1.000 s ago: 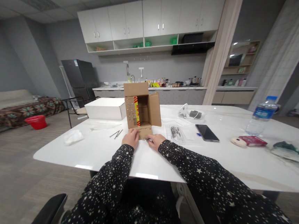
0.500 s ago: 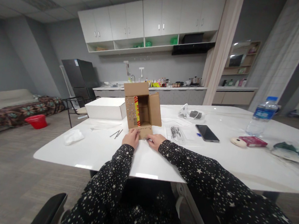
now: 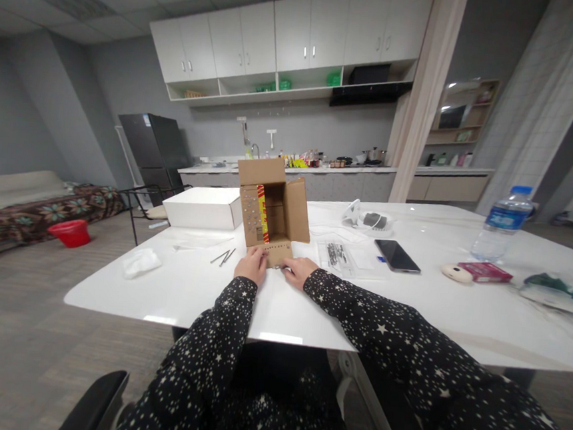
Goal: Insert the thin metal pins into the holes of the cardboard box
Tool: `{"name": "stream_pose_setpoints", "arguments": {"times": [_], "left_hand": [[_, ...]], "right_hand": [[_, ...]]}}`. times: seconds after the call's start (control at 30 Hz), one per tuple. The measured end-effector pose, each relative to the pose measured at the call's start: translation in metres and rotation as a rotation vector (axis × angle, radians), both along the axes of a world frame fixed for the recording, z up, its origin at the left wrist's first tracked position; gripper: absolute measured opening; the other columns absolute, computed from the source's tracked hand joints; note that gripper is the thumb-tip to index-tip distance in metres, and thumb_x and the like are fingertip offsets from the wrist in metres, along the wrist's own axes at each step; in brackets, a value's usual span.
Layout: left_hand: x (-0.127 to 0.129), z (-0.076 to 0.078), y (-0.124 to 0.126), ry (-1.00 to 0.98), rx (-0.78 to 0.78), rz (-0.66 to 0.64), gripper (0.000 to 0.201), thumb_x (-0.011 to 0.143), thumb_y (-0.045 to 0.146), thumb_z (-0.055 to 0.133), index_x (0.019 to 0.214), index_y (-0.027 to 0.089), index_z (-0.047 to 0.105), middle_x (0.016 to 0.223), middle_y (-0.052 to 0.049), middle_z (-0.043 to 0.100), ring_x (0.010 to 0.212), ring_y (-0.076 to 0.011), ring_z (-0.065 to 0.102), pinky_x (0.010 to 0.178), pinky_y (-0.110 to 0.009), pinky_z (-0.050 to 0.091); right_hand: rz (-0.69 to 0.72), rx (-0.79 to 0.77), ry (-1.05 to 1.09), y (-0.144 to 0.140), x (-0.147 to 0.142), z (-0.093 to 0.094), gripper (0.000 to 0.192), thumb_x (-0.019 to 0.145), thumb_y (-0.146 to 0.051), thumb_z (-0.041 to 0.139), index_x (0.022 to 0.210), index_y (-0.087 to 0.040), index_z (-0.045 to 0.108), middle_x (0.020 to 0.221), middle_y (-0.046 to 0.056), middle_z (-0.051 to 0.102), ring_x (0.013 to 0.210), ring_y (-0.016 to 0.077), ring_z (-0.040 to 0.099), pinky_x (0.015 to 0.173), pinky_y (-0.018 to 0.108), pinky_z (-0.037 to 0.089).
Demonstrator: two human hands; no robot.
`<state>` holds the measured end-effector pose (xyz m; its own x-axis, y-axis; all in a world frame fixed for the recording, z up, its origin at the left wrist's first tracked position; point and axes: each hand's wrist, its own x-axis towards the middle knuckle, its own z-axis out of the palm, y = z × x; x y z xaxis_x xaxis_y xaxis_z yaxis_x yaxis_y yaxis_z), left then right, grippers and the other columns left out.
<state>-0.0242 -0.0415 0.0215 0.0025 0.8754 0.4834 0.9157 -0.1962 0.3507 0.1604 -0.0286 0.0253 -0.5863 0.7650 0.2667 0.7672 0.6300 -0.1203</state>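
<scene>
A broad white tabletop fills the middle of the view, and everything in play sits on it. The biggest thing upon it is a flat white box at the far left. Just to its right stands the cardboard box, lying on its side with its open mouth turned toward the person. Its flaps are folded out, one up, one to the right, and one flat on the tabletop toward the near edge, so the inside is open to view; something red and yellow stands along its left inner wall.

Both hands rest at that near flap. The left hand is at its left corner and the right hand at its right corner, fingers curled down onto the cardboard. This looks like a way of pressing the flap flat and keeping the light box from sliding. Whether either grip pinches the flap edge or only presses on top cannot be told from this angle.

Farther right stands a water bottle, upright and well apart from the hands. A dark phone lies flat to the right of the box, and between the two sits a clear plastic bag with small dark parts inside, kept within easy reach of the right hand. Left of the box, a crumpled white tissue lies near the tabletop's edge. Two thin metal rods lie loose just beside the left hand.
</scene>
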Motion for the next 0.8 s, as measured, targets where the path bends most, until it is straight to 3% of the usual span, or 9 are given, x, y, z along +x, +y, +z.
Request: {"name": "stream_pose_setpoints", "arguments": {"times": [0.8], "left_hand": [[0.0005, 0.0013, -0.001, 0.004, -0.014, 0.016, 0.024, 0.087, 0.023, 0.043, 0.104, 0.022, 0.061, 0.117, -0.007, 0.057, 0.102, -0.0184, 0.059, 0.09, -0.03, 0.046]], "right_hand": [[0.003, 0.005, 0.013, 0.0026, -0.001, -0.0028, 0.028, 0.089, -0.028, 0.043, 0.108, -0.024, 0.062, 0.097, 0.005, 0.07, 0.087, 0.0178, 0.063, 0.076, 0.026, 0.04]]}}
